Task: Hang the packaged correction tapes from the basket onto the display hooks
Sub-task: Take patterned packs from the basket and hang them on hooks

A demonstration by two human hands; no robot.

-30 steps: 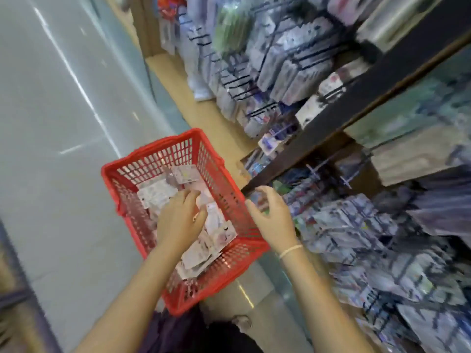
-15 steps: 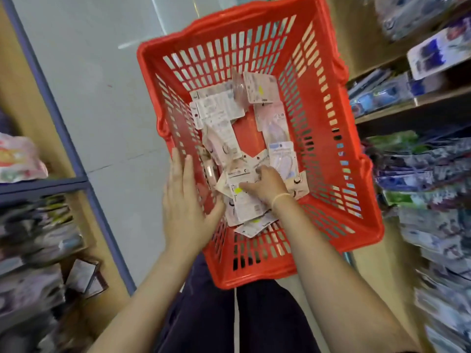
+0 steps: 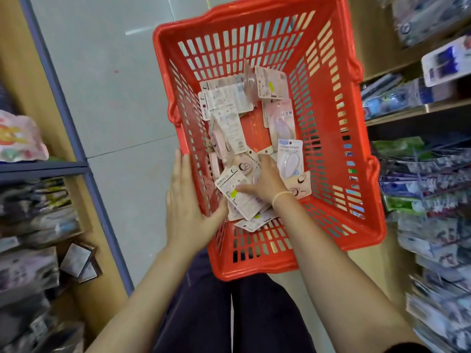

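left shelf [image 3: 46, 166]: blurred packets are stacked on it, left of the aisle; nothing of the task is seen there.
left hand [image 3: 187, 200]: laid flat against the outside of the basket's left wall, fingers straight, thumb hooked over the rim; nothing is gripped, the basket is steadied.
basket [image 3: 339, 154]: red plastic, slotted walls, set on the floor ahead of the knees.
tapes [image 3: 229, 98]: a loose heap of carded packs is spread along the basket's floor from far left to near edge, most lying flat and overlapping.
top pack [image 3: 238, 197]: lies at the near left corner of the heap, under the right thumb.
right hand [image 3: 266, 178]: reached into the basket, palm down on the heap; fingers are curled into the packs, but whether one is pinched cannot be told.
handling: judged light, stiff card with a glossy blister, likely slippery when stacked; best taken by the card edge near the hang hole, one at a time.
obstacles: overlapping packs may lift together; the basket walls hem the wrist in.
hooks [image 3: 420, 159]: on the right rack, already crowded with blurred goods; a free peg cannot be made out.
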